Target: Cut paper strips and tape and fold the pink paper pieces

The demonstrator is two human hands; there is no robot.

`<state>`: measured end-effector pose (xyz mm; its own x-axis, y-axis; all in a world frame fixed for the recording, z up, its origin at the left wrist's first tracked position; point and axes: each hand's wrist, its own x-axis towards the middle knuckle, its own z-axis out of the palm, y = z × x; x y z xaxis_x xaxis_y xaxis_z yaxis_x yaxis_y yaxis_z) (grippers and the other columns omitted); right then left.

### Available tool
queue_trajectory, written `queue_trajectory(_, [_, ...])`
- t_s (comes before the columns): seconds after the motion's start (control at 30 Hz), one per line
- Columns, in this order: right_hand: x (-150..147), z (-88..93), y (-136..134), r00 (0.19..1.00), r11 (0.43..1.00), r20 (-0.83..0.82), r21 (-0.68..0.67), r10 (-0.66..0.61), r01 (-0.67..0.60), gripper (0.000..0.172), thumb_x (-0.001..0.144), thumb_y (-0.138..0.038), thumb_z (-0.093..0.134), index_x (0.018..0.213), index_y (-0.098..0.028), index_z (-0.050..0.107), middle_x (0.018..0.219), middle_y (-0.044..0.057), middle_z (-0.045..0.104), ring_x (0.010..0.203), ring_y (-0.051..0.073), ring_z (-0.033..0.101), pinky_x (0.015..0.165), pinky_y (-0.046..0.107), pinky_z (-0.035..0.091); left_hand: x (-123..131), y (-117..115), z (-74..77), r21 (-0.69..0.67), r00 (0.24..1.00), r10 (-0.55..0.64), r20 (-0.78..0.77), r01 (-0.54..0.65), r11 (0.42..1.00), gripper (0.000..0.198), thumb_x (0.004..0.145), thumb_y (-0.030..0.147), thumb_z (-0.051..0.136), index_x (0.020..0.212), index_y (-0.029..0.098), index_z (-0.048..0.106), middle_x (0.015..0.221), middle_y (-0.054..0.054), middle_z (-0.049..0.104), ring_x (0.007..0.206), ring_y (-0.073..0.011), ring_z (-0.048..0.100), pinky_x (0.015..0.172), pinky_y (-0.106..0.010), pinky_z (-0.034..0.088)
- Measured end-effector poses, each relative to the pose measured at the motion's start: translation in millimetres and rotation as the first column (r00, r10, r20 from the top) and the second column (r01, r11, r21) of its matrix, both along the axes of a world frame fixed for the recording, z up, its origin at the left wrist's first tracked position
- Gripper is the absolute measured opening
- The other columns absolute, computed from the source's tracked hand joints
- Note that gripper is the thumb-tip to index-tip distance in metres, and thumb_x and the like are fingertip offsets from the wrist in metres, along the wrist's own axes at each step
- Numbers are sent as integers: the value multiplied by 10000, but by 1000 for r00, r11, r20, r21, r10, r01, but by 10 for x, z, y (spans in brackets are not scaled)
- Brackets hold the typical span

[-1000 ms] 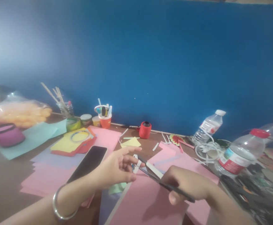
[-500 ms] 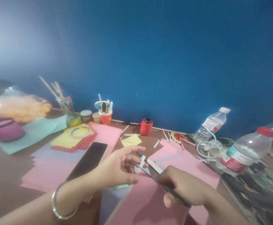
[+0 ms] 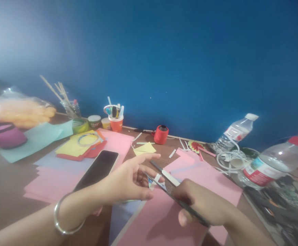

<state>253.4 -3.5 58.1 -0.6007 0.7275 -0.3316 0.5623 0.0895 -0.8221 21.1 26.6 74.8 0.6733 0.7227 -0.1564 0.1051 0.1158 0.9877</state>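
My right hand (image 3: 197, 201) grips a pair of dark scissors (image 3: 171, 197), seen nearly edge-on, its thumb showing below the handle. The blades are spread and point left toward my left hand (image 3: 136, 177). A small white paper strip (image 3: 158, 177) shows at my left fingers, beside the lower blade; exactly how the fingers pinch it is partly hidden. My left index finger stretches out above, and the thumb is apart below. Beneath both hands lies a large pink sheet (image 3: 161, 222).
A phone (image 3: 97, 169) lies left of my hands near yellow paper (image 3: 73, 147). Behind stand a red spool-like object (image 3: 161, 136) and an orange cup of tools (image 3: 116, 124). Bottles, including a red-capped bottle (image 3: 274, 164), and a coiled white cord (image 3: 229, 162) lie right.
The lower scissor blade has shifted slightly against the white strip, and its tip is nearer my left fingers. The view has tilted a little; both hands stay in nearly the same place.
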Motion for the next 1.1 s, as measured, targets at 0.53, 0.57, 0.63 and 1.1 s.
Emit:
queue_trajectory(0.53, [-39, -19, -29, 999, 998, 43, 65, 5, -8, 593, 621, -699, 583, 547, -166, 334, 531, -78, 255, 511, 64, 214, 439, 244, 123, 2, -28, 78, 23, 1000, 4, -25, -4, 1000, 725, 651, 62, 675, 1266, 288, 364, 959, 7, 673, 639, -46, 494, 659, -226, 459])
queue_trajectory(0.57, [-40, -21, -29, 999, 997, 36, 74, 4, -6, 589, 625, -693, 586, 549, -166, 334, 533, -77, 256, 514, 65, 215, 440, 245, 123, 2, -27, 68, 31, 1000, 9, -23, -8, 999, 729, 648, 57, 674, 1266, 288, 363, 956, 7, 675, 638, -45, 492, 657, -225, 460])
queue_trajectory(0.63, [-47, -20, -30, 1000, 997, 11, 81, 6, -7, 589, 630, -698, 575, 552, -166, 334, 540, -75, 262, 519, 67, 216, 442, 245, 124, 1, -25, 48, 47, 1000, 6, -25, -5, 999, 730, 648, 58, 676, 1267, 287, 363, 954, 5, 679, 643, -47, 494, 659, -226, 461])
queue_trajectory(1.1, [-75, 17, -38, 999, 996, 31, 89, -16, 13, 533, 647, -584, 659, 553, -167, 340, 549, -77, 266, 529, 69, 223, 441, 245, 136, 2, -22, 54, 44, 1000, -9, -12, 9, 999, 738, 643, 62, 676, 1274, 275, 357, 968, -7, 680, 627, -48, 486, 641, -230, 461])
